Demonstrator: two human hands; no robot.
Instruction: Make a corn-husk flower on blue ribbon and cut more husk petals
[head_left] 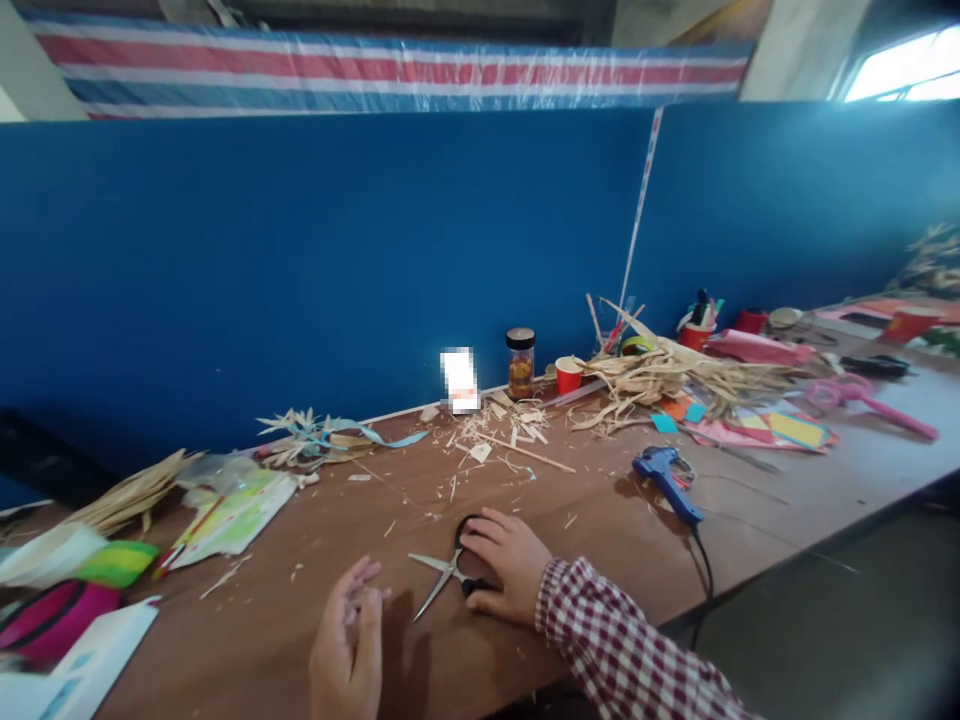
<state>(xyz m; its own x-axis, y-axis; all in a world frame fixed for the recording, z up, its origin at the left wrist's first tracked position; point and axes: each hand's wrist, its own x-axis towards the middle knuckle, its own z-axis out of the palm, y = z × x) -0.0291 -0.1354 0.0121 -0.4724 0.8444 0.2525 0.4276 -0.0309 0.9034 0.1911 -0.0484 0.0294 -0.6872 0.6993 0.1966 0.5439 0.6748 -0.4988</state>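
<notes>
Scissors (pixel 439 578) lie on the brown table (pixel 300 630) at about 6 o'clock in our view, near its front edge. The steel blades are spread apart and point toward 8 o'clock. Our right hand (pixel 506 562) rests over the black handles, fingers curled down across the upper loop and thumb by the lower one, so the hand is closed around the handles. A red-and-white checked sleeve (pixel 622 655) runs from that wrist toward 5 o'clock.

Our left hand (pixel 349 645) is raised just beside the blade tips, at 7 o'clock from them and not touching them. Its fingers are nearly straight and held close together, with the thumb drawn in toward the forefinger. We cannot tell whether anything thin is pinched there.

Pale shavings (pixel 502 432) are scattered at 12 o'clock from the scissors, and farther back a dark-lidded jar (pixel 520 362) and a red cup (pixel 568 376) stand against the blue partition (pixel 337 250). A blue glue gun (pixel 666 480) lies at 2 o'clock from the right hand, its black cord trailing over the table edge. Beyond it, at 1 o'clock, a heap of dry straw strips (pixel 675 375) rests beside coloured paper pieces (pixel 780 430). At 9 o'clock sit a green-and-yellow roll (pixel 116 562) and a pink pouch (pixel 52 615).
</notes>
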